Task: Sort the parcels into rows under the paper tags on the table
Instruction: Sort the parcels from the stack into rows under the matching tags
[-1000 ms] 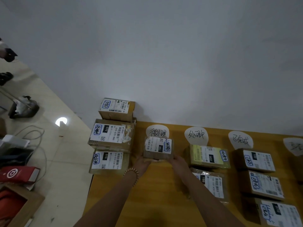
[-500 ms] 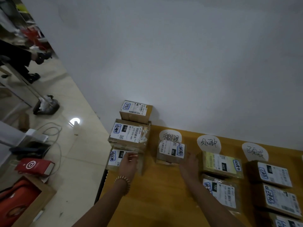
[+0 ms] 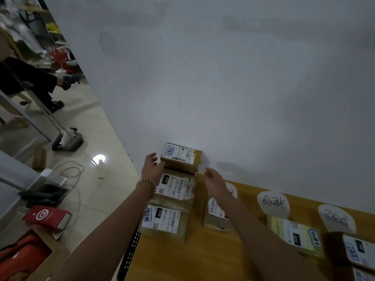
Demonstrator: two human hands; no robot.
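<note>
end tag (image 3: 233,192), left of middle tag (image 3: 273,201): mostly behind right hand (image 3: 215,182) | small parcel (image 3: 211,220), below-left of middle tag: forearm (image 3: 243,226) covers part of label | edge parcel (image 3: 358,251), right of middle tag: cropped

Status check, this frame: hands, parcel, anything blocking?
Left hand open, touching far parcel on its left side. Right hand open, just short of its right side. Parcel against wall. Nothing blocking.

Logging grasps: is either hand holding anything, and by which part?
Nothing gripped. The left hand touches the left end of the far parcel; the right hand is open, apart from its right end.
</note>
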